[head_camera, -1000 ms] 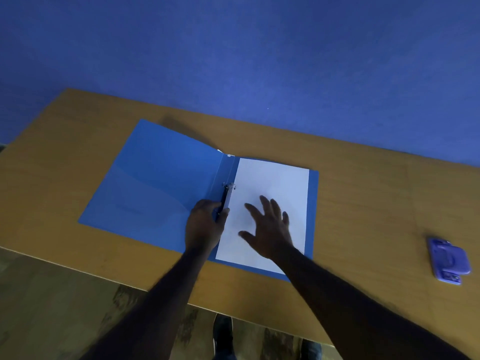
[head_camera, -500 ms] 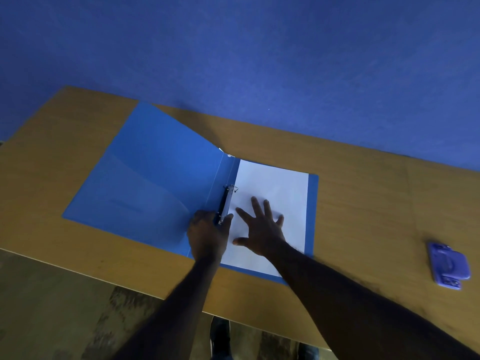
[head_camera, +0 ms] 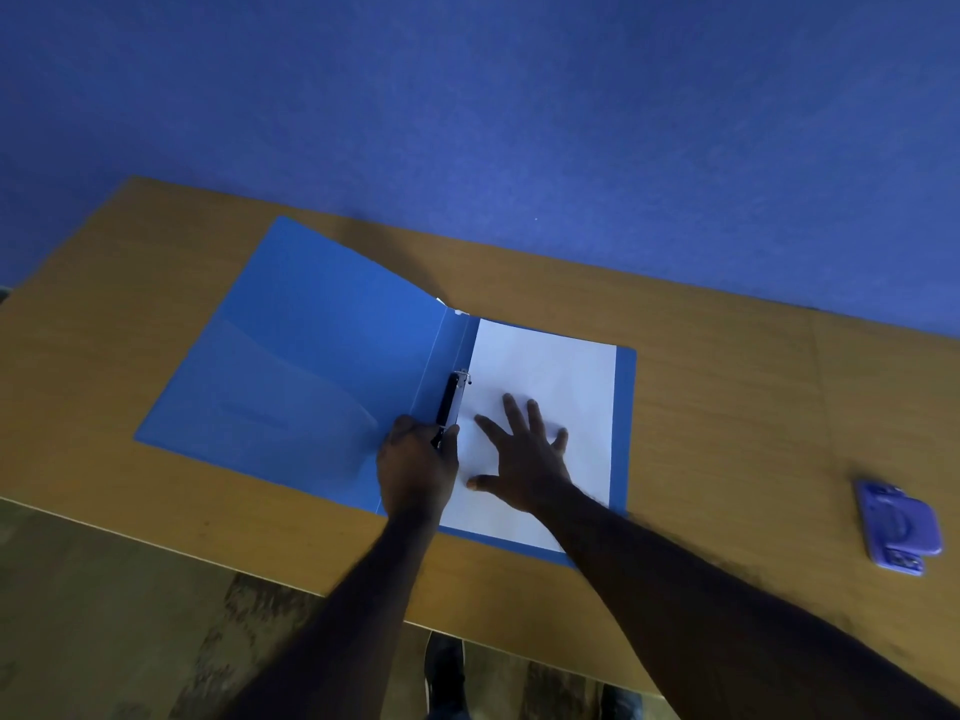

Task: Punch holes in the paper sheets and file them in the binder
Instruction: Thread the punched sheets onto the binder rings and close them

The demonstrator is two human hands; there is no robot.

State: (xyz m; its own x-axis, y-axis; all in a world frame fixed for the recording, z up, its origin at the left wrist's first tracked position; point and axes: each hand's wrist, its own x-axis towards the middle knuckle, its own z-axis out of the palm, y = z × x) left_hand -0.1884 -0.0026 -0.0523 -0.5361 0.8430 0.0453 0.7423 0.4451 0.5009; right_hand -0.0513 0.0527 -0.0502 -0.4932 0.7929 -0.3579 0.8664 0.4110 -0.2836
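A blue binder [head_camera: 311,366] lies open on the wooden table [head_camera: 727,407], its left cover slightly raised. White paper sheets [head_camera: 550,371] rest on its right half. A black ring clip [head_camera: 448,402] runs along the spine. My left hand [head_camera: 418,465] is closed around the near end of that clip. My right hand [head_camera: 524,454] lies flat on the paper with fingers spread. A purple hole punch [head_camera: 898,527] sits far right on the table, away from both hands.
A blue wall [head_camera: 519,122] rises right behind the table's far edge. The table's near edge runs below my forearms, with patterned floor [head_camera: 130,615] and my shoes [head_camera: 444,667] beneath it.
The binder's left cover lifted off the table, then came partway back down. My right hand slid left along the paper toward the spine. My left hand stayed on the clip.
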